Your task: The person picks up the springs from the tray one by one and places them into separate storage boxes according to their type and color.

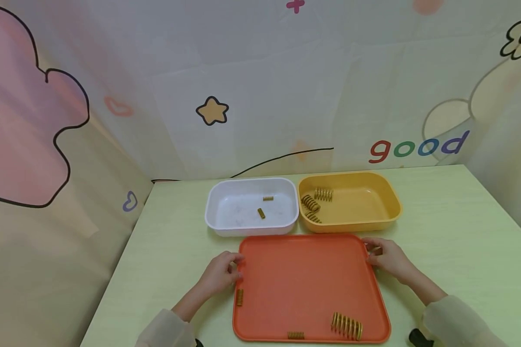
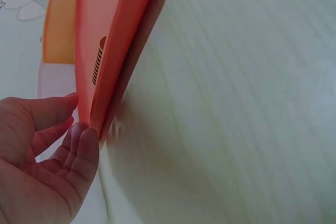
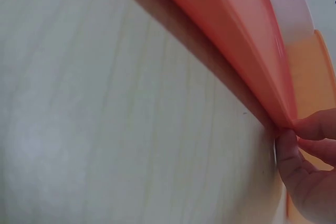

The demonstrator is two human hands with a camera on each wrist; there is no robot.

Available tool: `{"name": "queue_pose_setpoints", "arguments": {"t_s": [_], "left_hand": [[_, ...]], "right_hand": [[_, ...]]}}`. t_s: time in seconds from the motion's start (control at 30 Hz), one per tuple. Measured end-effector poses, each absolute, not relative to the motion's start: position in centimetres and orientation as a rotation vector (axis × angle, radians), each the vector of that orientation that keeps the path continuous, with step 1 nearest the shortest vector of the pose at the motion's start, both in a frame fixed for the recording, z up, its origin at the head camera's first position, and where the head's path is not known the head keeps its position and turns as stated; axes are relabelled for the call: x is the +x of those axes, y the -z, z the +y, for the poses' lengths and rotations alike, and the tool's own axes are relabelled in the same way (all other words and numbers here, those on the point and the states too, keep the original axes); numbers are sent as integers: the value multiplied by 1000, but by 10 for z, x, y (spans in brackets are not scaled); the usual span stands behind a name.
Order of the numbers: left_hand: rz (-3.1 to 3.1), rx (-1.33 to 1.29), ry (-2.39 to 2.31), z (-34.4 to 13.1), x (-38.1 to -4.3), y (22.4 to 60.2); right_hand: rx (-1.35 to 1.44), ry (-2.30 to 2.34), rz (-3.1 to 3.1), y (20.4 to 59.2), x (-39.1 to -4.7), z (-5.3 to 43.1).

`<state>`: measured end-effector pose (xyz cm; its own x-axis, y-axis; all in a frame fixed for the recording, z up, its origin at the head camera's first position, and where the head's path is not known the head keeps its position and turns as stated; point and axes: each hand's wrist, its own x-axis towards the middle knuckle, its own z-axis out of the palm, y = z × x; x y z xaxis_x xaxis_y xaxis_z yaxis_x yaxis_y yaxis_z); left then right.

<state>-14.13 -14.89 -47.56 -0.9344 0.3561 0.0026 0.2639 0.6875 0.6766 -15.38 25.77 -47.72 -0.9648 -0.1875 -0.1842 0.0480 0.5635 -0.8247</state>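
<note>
An orange-red tray (image 1: 304, 284) lies on the table in the head view. My left hand (image 1: 222, 272) holds its left rim, fingers and thumb on either side of the edge in the left wrist view. On the opposite side my right hand (image 1: 388, 259) pinches the rim near the far right corner; the right wrist view shows thumb and fingers meeting there. Inside the tray are a large brass coil spring (image 1: 346, 326) at the near right, a small spring (image 1: 295, 335) along the near edge and another small spring (image 1: 240, 297) by the left edge.
Behind the tray stand a white bin (image 1: 239, 230) with two small springs (image 1: 267, 198) and a yellow bin (image 1: 356, 225) with larger springs (image 1: 323, 194) at its left end. A printed cloth backdrop (image 1: 260, 120) rises behind the pale green table (image 1: 169, 250).
</note>
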Motion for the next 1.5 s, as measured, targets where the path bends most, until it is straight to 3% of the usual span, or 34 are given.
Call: {"name": "queue_pose_setpoints", "arguments": {"t_s": [0.9, 1.5], "left_hand": [[2690, 500, -917, -150, -134, 472], [2632, 708, -860, -152, -129, 470]], "right_hand": [[-129, 1320, 2582, 477, -155, 257], [-127, 1321, 2585, 476, -154, 257]]}}
